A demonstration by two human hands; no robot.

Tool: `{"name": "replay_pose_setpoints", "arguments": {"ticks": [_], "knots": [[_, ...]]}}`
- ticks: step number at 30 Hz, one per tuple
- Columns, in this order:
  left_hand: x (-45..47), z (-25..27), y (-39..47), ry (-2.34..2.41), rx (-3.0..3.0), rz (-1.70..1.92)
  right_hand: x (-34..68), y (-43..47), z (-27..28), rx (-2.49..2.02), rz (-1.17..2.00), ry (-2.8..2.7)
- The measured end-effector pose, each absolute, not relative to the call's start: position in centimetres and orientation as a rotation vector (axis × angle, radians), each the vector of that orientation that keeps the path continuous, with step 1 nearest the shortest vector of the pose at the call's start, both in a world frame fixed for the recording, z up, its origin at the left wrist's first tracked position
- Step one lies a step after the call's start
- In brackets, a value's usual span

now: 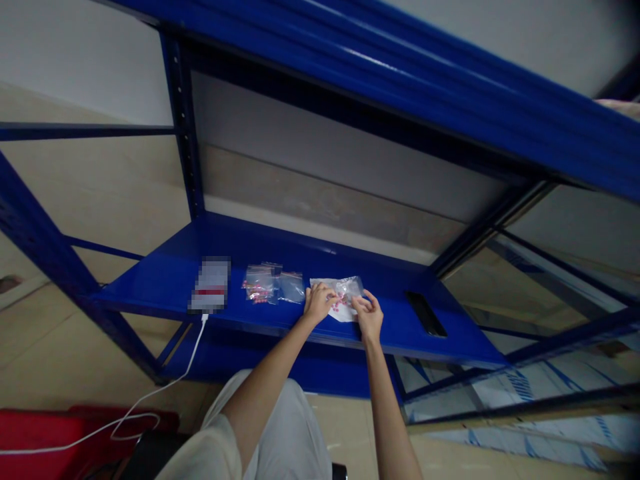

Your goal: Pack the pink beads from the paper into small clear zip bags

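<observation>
Seen from my head camera: I am seated before a blue metal shelf (165, 283), both bare arms reaching out to its front edge. My left hand (319, 301) and right hand (369, 315) meet on one clear plastic bag (343, 297) that lies on the shelf surface just ahead of them. Each hand has its fingers curled and pressed onto the bag, left at its left edge, right at its right edge; small red and pink pieces show through the plastic between them. Whether the bag's mouth is open or sealed is too small to tell.

To the left of the left hand, close by, lie two smaller clear bags (273, 285), side by side and touching; the one farther left holds red pieces like those in hand, while the contents of the other cannot be made out. I judge these two as set aside already and the bag under my hands as the one in work, so roughly two units appear finished and one is under way.

Further left sits a blurred phone (210, 285) with a white cable (193, 353) trailing down. Well to the right lies a dark flat object (426, 313), untouched.
</observation>
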State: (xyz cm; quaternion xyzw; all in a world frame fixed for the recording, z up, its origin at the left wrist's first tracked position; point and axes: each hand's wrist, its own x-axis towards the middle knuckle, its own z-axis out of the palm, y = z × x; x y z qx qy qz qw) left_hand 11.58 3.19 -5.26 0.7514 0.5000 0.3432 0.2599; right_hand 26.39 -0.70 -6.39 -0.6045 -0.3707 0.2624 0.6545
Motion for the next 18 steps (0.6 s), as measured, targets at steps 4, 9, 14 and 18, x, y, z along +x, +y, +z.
{"name": "replay_pose_setpoints", "arguments": {"ticks": [4,9,14,18], "knots": [[11.50,-4.99,3.04,1.344,2.025,0.929,26.83,-0.38,-6.80,-1.363,0.558,-0.862],[11.50,-4.80,3.04,1.322,2.009,0.934,26.87,-0.42,-6.64,-1.349,0.506,-0.886],[11.44,-4.58,3.03,1.315,1.988,0.946,26.22,-0.59,-6.30,-1.363,0.569,-0.955],[11.36,-4.45,2.89,1.310,1.978,0.966,26.30,-0.36,-6.46,-1.400,0.542,-0.986]]}}
